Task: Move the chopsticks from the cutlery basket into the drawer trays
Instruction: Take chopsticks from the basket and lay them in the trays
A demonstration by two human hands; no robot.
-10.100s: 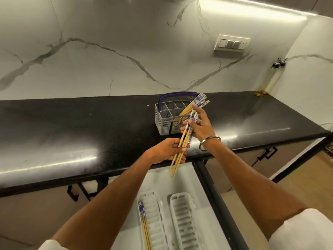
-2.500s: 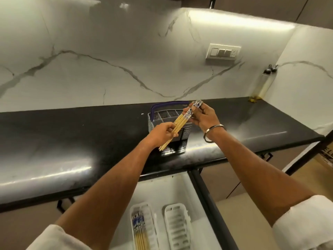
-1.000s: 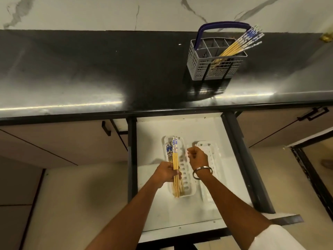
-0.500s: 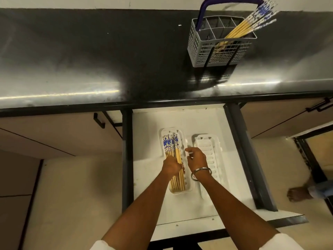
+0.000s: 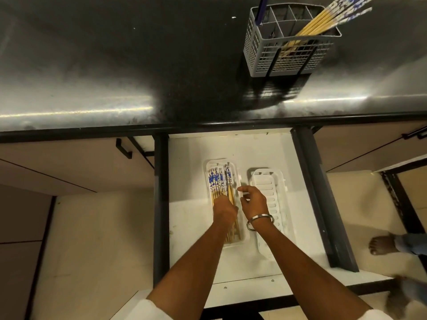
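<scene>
The grey cutlery basket (image 5: 288, 56) stands on the black counter with several blue-patterned bamboo chopsticks (image 5: 323, 21) leaning out to the right. Below, the white drawer (image 5: 189, 227) is pulled out with two white slotted trays side by side. In the left tray (image 5: 209, 167) lie several chopsticks (image 5: 216, 181), patterned ends away from me. My left hand (image 5: 225, 210) is down on them, fingers curled over the bundle. My right hand (image 5: 253, 200) hovers between the trays, fingers loosely bent, holding nothing. The right tray (image 5: 268, 181) holds no chopsticks.
The dark counter (image 5: 138, 65) overhangs the back of the drawer. Dark drawer rails (image 5: 323, 215) run along both sides. Closed cabinet fronts with black handles (image 5: 123, 148) flank the drawer. A bare foot (image 5: 381, 244) of another person stands on the floor at the right.
Earlier both hands gathered chopsticks at the basket. My left hand then carried them down and has lowered them onto the pile in the left tray; my right hand stays beside it.
</scene>
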